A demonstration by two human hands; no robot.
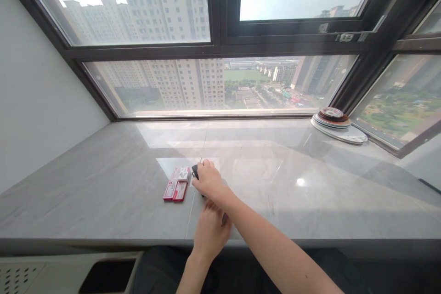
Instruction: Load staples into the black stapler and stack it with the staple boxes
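Note:
My right hand (208, 180) reaches forward over the grey stone sill (103, 183), its fingers curled round a small black object (195, 171) that shows only at its tip. Just left of it lie small red and white packets (177, 184), flat and side by side. My left hand (210, 232) lies nearer to me, partly under my right forearm. It seems to press on something dark at its right edge (224, 219); its fingers are mostly hidden.
A stack of round plates (336, 124) sits at the sill's far right corner by the window frame. Large windows run along the back. A white wall (37, 101) closes the left side. A pale perforated panel (20, 275) lies below the sill's front edge.

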